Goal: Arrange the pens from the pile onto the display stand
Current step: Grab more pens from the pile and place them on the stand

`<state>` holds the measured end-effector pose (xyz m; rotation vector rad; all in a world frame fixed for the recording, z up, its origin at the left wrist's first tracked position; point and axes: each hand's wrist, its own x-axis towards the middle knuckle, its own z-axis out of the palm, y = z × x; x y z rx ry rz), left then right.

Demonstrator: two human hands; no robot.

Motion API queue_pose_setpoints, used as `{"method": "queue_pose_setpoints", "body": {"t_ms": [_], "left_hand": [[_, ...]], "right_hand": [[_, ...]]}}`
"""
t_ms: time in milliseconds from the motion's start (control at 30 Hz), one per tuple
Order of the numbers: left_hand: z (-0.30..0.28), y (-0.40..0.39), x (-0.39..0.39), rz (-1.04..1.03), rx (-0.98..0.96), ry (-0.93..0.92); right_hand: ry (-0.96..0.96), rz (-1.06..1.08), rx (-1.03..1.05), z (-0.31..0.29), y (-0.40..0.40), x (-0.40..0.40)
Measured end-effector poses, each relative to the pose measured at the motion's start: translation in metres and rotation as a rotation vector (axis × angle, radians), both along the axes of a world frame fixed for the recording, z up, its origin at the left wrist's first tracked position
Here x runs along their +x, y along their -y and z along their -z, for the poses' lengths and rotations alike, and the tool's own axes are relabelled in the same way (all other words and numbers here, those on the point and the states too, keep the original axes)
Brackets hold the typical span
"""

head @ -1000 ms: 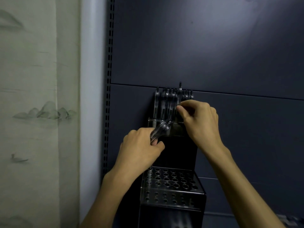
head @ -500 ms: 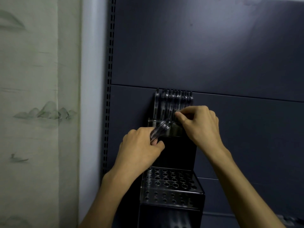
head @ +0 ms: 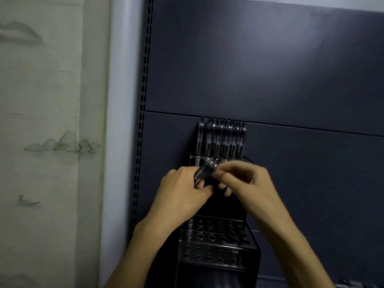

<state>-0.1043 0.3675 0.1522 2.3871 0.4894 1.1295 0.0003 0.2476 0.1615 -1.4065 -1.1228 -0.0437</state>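
The left hand (head: 182,194) is curled around a small bunch of clear pens (head: 205,169), their ends sticking up and to the right out of the fist. The right hand (head: 247,186), blurred, reaches in just beside it, its fingertips (head: 220,173) pinching at the end of one pen in the bunch. Both hands are in front of the display stand (head: 216,242). Behind them, a row of pens (head: 222,138) stands upright in the stand's top tier; the lower tier of round holes shows below the wrists. The stand sits against a dark panel (head: 270,69), with a pale painted wall (head: 41,142) to the left.
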Motion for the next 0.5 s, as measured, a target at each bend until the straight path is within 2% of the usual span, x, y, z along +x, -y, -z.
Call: {"method": "queue_pose_setpoints", "body": {"t_ms": [67, 200, 500], "left_hand": [[-0.001, 0.002, 0.000, 0.073, -0.046, -0.020], [-0.002, 0.002, -0.001, 0.118, -0.090, -0.031], [-0.003, 0.001, -0.006, 0.086, -0.129, -0.123]], "right_hand": [[-0.034, -0.107, -0.029, 0.007, -0.004, -0.002], [-0.068, -0.154, 0.063, 0.016, -0.010, -0.002], [-0.198, -0.085, 0.220, 0.025, -0.019, -0.005]]}}
